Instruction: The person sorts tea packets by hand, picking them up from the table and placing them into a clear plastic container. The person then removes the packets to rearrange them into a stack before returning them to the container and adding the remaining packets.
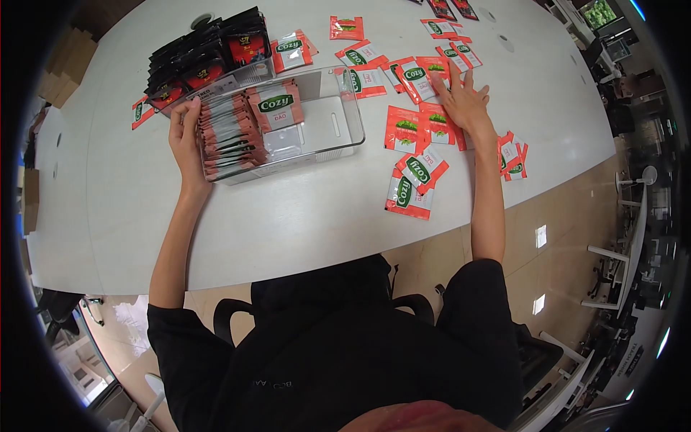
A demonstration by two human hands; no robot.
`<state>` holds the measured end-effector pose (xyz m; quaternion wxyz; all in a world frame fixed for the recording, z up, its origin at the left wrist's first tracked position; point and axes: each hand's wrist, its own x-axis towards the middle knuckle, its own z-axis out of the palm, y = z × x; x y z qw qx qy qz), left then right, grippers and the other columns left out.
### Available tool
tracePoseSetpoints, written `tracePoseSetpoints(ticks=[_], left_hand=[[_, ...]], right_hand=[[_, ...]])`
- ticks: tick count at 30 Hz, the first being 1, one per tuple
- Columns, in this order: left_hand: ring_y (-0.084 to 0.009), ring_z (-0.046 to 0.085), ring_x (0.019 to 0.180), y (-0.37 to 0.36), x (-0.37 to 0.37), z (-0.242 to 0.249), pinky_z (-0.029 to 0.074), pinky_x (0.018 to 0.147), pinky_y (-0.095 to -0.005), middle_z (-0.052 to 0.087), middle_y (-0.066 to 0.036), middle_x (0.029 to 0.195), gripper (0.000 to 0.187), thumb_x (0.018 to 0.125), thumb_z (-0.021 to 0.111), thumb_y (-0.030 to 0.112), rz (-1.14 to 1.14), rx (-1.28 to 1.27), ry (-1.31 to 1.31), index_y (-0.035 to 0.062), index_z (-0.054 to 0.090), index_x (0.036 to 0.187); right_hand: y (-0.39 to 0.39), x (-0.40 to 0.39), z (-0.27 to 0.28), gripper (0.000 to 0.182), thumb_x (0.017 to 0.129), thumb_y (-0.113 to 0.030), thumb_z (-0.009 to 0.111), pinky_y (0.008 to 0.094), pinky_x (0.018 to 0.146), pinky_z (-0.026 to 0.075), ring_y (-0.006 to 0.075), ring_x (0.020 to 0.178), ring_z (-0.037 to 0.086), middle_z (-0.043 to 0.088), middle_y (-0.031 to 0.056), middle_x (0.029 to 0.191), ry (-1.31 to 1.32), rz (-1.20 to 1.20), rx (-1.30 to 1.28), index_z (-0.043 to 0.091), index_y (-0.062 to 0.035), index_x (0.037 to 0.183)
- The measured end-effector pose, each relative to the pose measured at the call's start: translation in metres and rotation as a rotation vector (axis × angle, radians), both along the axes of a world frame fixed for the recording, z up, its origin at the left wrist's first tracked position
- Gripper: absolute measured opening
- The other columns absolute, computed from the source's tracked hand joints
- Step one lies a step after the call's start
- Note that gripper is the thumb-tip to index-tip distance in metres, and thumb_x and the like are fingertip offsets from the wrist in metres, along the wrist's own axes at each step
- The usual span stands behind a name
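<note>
Cozy sachets — loose, red and white, on the white table, the nearest overlapping one another towards your side. Thin and probably slick: slide one out by its sealed edge, as a press at the middle may drag its neighbour.

Next out, the clear bin. Your left hand grasps its left end, fingers bent over the rim; where the thumb bears is hidden. A light hold should do; hard pressure on the wall could tip or skew the bin. Inside, a packed row leans at the left, with a sachet lying face up just beside it. Support that row from its open side; it looks liable to slump.

Right of the bin, your right hand lies palm down over the loose pile, fingers spread, unclenched; cannot tell whether any sachet is trapped beneath. Best draw the fingertips together low and flat, square the edges against the table, and check which faces show the green logo — some lie face down.

Farther, behind the bin, black packets stand in a second clear bin, close to your left fingers; give them room. Farthest, more black-and-red packets lie near the top edge of view.
</note>
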<state>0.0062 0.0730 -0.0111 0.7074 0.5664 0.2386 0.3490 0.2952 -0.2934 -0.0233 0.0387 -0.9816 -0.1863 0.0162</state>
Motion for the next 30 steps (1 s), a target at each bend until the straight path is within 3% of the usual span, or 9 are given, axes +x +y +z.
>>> tracePoseSetpoints(ticks=[1, 6, 8, 9, 11, 14, 20, 27, 30], left_hand=[[-0.0042, 0.054, 0.087, -0.001, 0.0, 0.001, 0.043, 0.082, -0.0202, 0.059, 0.004, 0.095, 0.017, 0.1, 0.062, 0.025, 0.006, 0.003, -0.005, 0.0083, 0.061, 0.104], [-0.0043, 0.055, 0.087, -0.001, 0.0, 0.002, 0.043, 0.082, -0.0202, 0.059, 0.004, 0.095, 0.019, 0.099, 0.063, 0.026, 0.023, 0.015, -0.002, 0.008, 0.061, 0.103], [-0.0044, 0.055, 0.088, 0.001, 0.0, -0.001, 0.043, 0.082, -0.0201, 0.06, 0.004, 0.096, 0.019, 0.099, 0.063, 0.027, 0.023, 0.017, 0.0, 0.0079, 0.061, 0.103], [-0.0045, 0.055, 0.087, 0.001, 0.0, -0.001, 0.043, 0.082, -0.0201, 0.06, 0.003, 0.096, 0.02, 0.099, 0.064, 0.027, 0.021, 0.011, 0.007, 0.0078, 0.061, 0.103], [-0.0046, 0.055, 0.087, 0.003, 0.0, -0.003, 0.043, 0.081, -0.0201, 0.06, 0.003, 0.096, 0.02, 0.099, 0.064, 0.027, 0.02, 0.006, 0.016, 0.0077, 0.061, 0.104], [-0.0046, 0.056, 0.087, 0.005, 0.0, -0.005, 0.044, 0.08, -0.0199, 0.06, 0.003, 0.095, 0.02, 0.098, 0.065, 0.027, 0.024, -0.012, 0.017, 0.0081, 0.062, 0.104], [-0.0045, 0.056, 0.086, 0.003, 0.001, -0.004, 0.044, 0.08, -0.0196, 0.061, 0.003, 0.094, 0.021, 0.098, 0.065, 0.028, 0.03, 0.001, 0.022, 0.0081, 0.062, 0.104], [-0.0044, 0.056, 0.086, -0.001, 0.0, 0.0, 0.044, 0.08, -0.0198, 0.059, 0.004, 0.093, 0.021, 0.097, 0.066, 0.028, 0.023, 0.019, 0.011, 0.0082, 0.062, 0.104], [-0.0036, 0.055, 0.083, -0.002, 0.002, 0.0, 0.044, 0.077, -0.0191, 0.059, 0.004, 0.092, 0.02, 0.097, 0.066, 0.027, 0.021, 0.008, -0.004, 0.0085, 0.062, 0.103]], right_hand=[[0.01, -0.013, 0.008, 0.091, 0.09, -0.082, 0.03, 0.0702, 0.115, 0.012, 0.0697, 0.138, 0.011, 0.02, 0.0307, 0.16, 0.003, -0.035, 0.091, 0.026, -0.0227, 0.159], [0.029, -0.035, 0.019, 0.098, 0.086, -0.083, 0.041, 0.0711, 0.112, 0.02, 0.0677, 0.139, 0.014, 0.023, 0.0305, 0.159, -0.052, 0.054, 0.102, 0.032, -0.0155, 0.156], [0.031, -0.035, 0.023, 0.09, 0.085, -0.074, 0.058, 0.0619, 0.111, 0.033, 0.0549, 0.14, 0.031, 0.039, 0.0265, 0.152, -0.091, 0.089, 0.185, 0.044, -0.0114, 0.149], [0.029, -0.031, 0.022, 0.09, 0.085, -0.074, 0.058, 0.0619, 0.111, 0.033, 0.0549, 0.14, 0.031, 0.039, 0.0265, 0.152, -0.091, 0.093, 0.185, 0.044, -0.0114, 0.149], [0.021, -0.019, 0.018, 0.073, 0.082, -0.056, 0.074, 0.0494, 0.103, 0.046, 0.035, 0.133, 0.048, 0.056, 0.0193, 0.137, -0.07, 0.214, 0.416, 0.057, -0.01, 0.136], [0.017, -0.012, 0.019, 0.066, 0.078, -0.044, 0.082, 0.0422, 0.092, 0.051, 0.0252, 0.116, 0.06, 0.065, 0.0139, 0.122, -0.015, 0.216, 0.52, 0.057, -0.0104, 0.129], [0.022, -0.019, 0.032, 0.068, 0.077, -0.017, 0.085, 0.0394, 0.082, 0.053, 0.0272, 0.092, 0.068, 0.068, 0.0127, 0.106, -0.015, 0.144, 0.634, 0.047, -0.0123, 0.134], [0.014, -0.014, 0.042, 0.056, 0.086, -0.006, 0.073, 0.0376, 0.082, 0.053, 0.0261, 0.095, 0.069, 0.066, 0.0143, 0.106, -0.258, 0.198, 0.91, 0.046, -0.0087, 0.136], [0.01, -0.01, 0.037, 0.054, 0.088, -0.008, 0.071, 0.0408, 0.089, 0.051, 0.0287, 0.103, 0.067, 0.066, 0.0156, 0.105, -0.359, 0.206, 0.832, 0.046, -0.0057, 0.136]])
